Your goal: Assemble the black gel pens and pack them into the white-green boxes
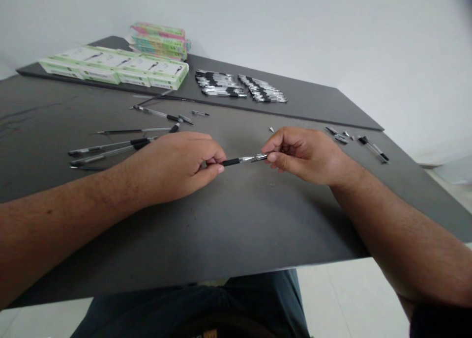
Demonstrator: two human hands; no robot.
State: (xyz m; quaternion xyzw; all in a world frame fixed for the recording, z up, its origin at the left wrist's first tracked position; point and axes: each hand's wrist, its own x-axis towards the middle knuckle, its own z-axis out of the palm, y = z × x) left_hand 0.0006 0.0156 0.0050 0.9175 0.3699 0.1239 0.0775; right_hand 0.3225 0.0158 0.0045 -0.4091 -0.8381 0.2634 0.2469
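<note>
My left hand [191, 163] pinches a pen [233, 161] by its barrel, with the black grip and pale tip pointing right. Between the thumb and fingers of my right hand [297, 154] is a clear pen cap [260, 157], its mouth at the pen's tip. Pen and cap lie in one line above the table; whether the tip has entered the cap I cannot tell. Beside my left wrist lie several pens and pen parts, among them a clear pen barrel [155, 113] and a thin refill [132, 130].
Green-and-white boxes [132, 77] line the back left, with colourful packs [160, 41] behind them. Two groups of pens, left [219, 84] and right [261, 88], lie on the raised board [313, 99]. Right of my hand are caps [336, 135], small tips and pen pieces [373, 149] on the grey table [236, 230].
</note>
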